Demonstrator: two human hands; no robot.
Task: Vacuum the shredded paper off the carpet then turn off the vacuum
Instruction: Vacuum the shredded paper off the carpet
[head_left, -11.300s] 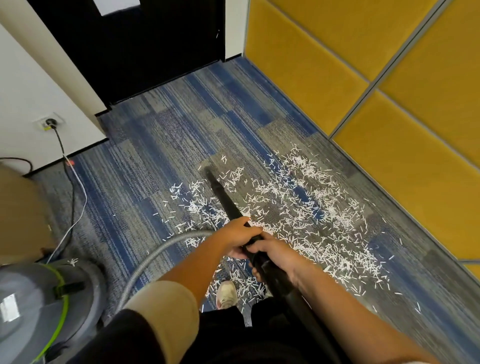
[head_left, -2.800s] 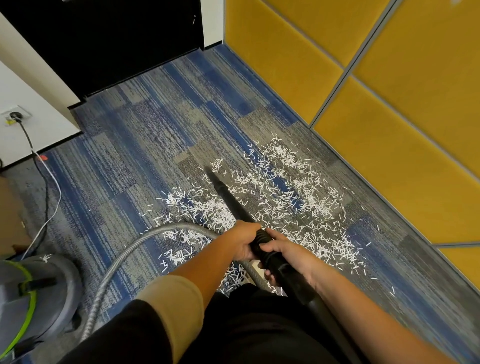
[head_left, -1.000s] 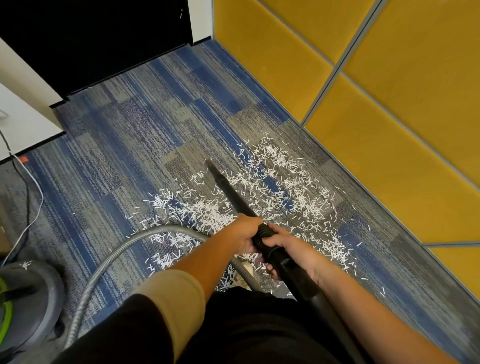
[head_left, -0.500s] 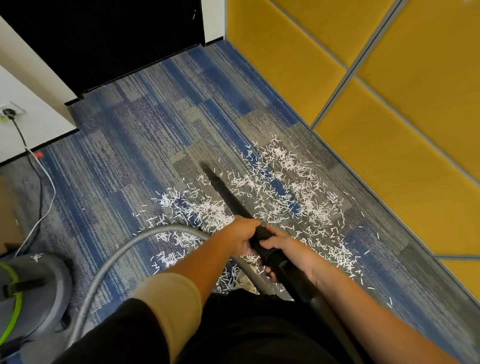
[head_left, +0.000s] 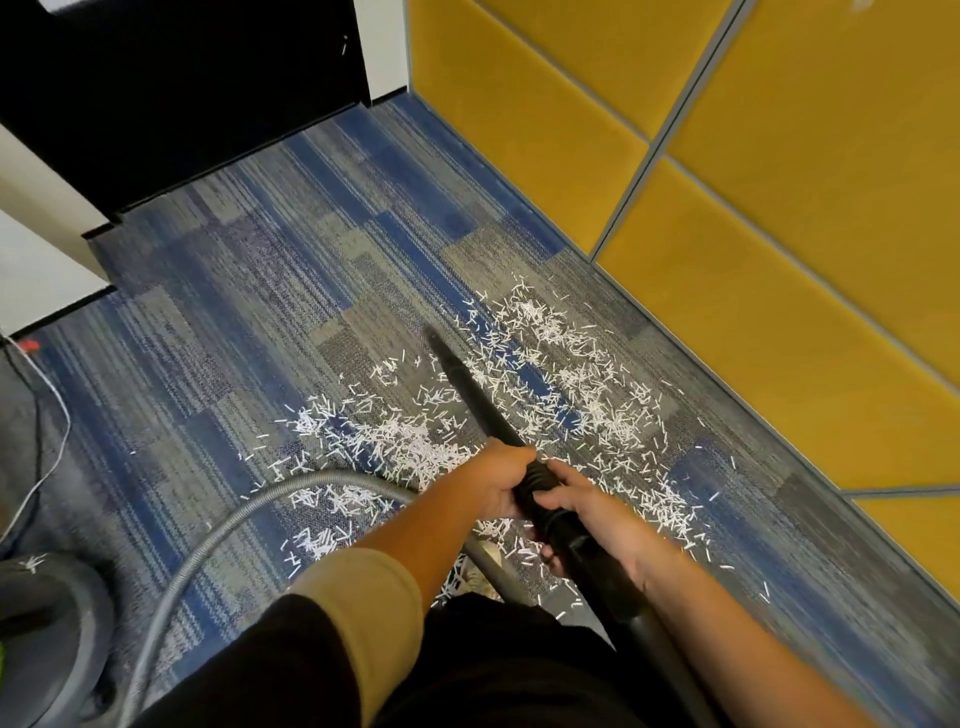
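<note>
Vacuum (head_left: 47, 623): grey body on the floor at the near left, beside the left elbow; probably heavy enough to sit put unless tugged; its switch is not visible
Hose (head_left: 208, 540): grey and ribbed, curving from there to the rear of the wand; looks flexible, so it should trail without much drag
Right hand (head_left: 587, 519): wrapped round the ribbed cuff of the wand, the nearer of the two
Left hand (head_left: 493, 478): clamped on the wand just ahead of the right hand, the two almost touching
Wand (head_left: 478, 400): black, stiff, tapering; likely light, and the ribbed cuff seems the sure hold, since the smooth tube could slip
Paper (head_left: 571, 374): thin white strips, surely feather-light, apt to scatter or cling to the carpet (head_left: 260, 312); spread below and beyond both hands, thickest right of the wand
Tip (head_left: 434, 335): low at the far left edge of the paper, well ahead of the hands
Wall (head_left: 779, 260): yellow panels, near the farthest strips
</note>
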